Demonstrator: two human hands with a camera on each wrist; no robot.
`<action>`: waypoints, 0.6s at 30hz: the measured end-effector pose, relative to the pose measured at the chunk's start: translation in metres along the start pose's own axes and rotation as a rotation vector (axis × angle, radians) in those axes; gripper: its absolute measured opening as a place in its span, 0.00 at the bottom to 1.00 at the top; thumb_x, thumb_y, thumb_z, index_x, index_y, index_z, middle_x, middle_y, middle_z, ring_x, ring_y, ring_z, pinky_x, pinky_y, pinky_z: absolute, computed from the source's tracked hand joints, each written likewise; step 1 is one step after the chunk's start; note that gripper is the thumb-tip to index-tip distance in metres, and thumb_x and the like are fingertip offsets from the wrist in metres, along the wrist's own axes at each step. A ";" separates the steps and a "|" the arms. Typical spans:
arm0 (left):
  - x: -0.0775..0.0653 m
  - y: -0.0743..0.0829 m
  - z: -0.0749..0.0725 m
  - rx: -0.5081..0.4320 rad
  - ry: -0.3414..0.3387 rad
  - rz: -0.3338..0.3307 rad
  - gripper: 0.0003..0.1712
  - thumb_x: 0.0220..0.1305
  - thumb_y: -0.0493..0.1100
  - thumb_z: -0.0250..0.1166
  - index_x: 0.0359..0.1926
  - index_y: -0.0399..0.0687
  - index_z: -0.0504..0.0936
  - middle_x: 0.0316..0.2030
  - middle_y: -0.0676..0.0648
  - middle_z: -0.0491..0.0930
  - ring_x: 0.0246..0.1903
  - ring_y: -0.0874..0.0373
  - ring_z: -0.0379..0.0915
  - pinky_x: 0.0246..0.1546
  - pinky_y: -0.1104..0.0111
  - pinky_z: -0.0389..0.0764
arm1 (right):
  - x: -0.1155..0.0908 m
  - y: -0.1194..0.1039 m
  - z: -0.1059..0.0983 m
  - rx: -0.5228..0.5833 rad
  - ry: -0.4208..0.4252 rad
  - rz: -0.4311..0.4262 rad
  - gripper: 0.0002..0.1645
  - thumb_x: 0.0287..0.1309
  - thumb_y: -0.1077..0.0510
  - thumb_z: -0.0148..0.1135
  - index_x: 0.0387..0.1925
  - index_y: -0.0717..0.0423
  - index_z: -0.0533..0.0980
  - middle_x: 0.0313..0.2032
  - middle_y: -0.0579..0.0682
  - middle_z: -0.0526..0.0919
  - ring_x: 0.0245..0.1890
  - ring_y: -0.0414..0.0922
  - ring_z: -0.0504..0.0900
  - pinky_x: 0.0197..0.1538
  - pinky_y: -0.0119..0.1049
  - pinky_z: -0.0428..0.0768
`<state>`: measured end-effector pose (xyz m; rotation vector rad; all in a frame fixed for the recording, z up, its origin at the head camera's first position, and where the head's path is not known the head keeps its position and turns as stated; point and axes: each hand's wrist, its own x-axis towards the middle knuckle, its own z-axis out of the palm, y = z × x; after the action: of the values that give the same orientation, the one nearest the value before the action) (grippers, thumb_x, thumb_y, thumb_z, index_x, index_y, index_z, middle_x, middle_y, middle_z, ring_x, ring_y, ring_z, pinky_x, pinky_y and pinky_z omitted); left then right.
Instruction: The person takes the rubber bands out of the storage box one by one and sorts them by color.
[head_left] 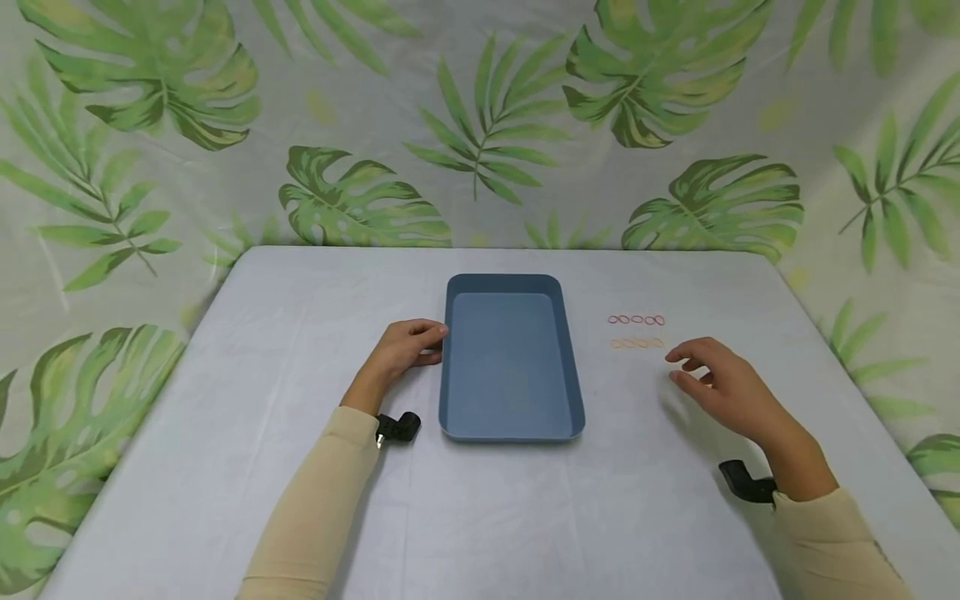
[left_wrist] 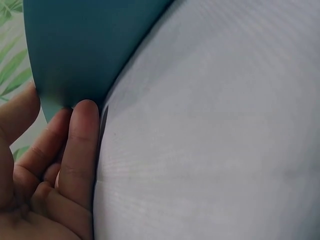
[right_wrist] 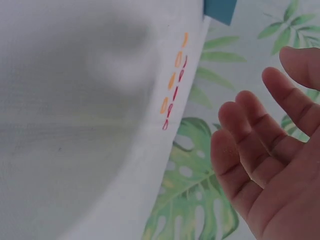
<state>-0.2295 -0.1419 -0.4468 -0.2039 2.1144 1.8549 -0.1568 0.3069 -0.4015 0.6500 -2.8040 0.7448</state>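
A blue-grey rectangular tray (head_left: 512, 367) with low walls lies on the table, nothing in it. My left hand (head_left: 405, 346) is at its left side; in the left wrist view, almost straight fingers (left_wrist: 82, 135) meet the outside of the tray wall (left_wrist: 85, 50), the thumb near the rim. To the right of the tray are two short rows of thin loops that look like rubber bands: red loops (head_left: 636, 320) behind, orange loops (head_left: 637, 343) in front. Just right of these, my right hand (head_left: 723, 387) hovers above the table with loosely bent fingers, holding nothing.
A white cloth covers the table (head_left: 510, 517). Behind it hangs a leaf-patterned curtain (head_left: 525, 125), close along the back edge. Each wrist carries a small black camera, one at the left wrist (head_left: 399, 427) and one at the right wrist (head_left: 746, 482).
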 end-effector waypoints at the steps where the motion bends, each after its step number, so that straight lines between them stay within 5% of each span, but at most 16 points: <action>1: 0.000 0.000 0.000 -0.001 0.002 -0.001 0.21 0.70 0.44 0.63 0.58 0.35 0.79 0.50 0.43 0.79 0.44 0.61 0.78 0.46 0.71 0.88 | 0.000 -0.001 0.001 -0.003 0.006 -0.007 0.11 0.63 0.63 0.64 0.47 0.56 0.78 0.47 0.50 0.79 0.41 0.40 0.78 0.37 0.29 0.82; 7: 0.001 0.000 0.000 0.015 0.000 -0.001 0.21 0.70 0.45 0.63 0.58 0.37 0.80 0.51 0.43 0.79 0.45 0.61 0.78 0.47 0.71 0.87 | 0.000 -0.003 0.011 0.003 0.049 -0.038 0.12 0.60 0.66 0.65 0.46 0.56 0.78 0.45 0.49 0.80 0.40 0.26 0.73 0.35 0.29 0.82; 14: 0.000 0.001 0.000 0.005 0.016 -0.009 0.20 0.71 0.44 0.62 0.58 0.37 0.80 0.51 0.43 0.79 0.43 0.62 0.78 0.44 0.72 0.88 | 0.006 -0.011 0.018 -0.010 0.049 -0.081 0.11 0.60 0.67 0.65 0.44 0.57 0.78 0.46 0.50 0.80 0.39 0.44 0.80 0.35 0.36 0.83; 18: -0.001 0.000 0.001 -0.007 0.034 -0.015 0.20 0.70 0.45 0.63 0.57 0.38 0.81 0.51 0.43 0.79 0.42 0.62 0.79 0.42 0.72 0.88 | 0.008 -0.012 0.020 -0.016 0.053 -0.095 0.12 0.59 0.68 0.65 0.43 0.55 0.78 0.46 0.50 0.80 0.38 0.40 0.79 0.35 0.38 0.84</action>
<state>-0.2286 -0.1412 -0.4462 -0.2540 2.1227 1.8635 -0.1593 0.2847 -0.4113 0.7438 -2.7075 0.7100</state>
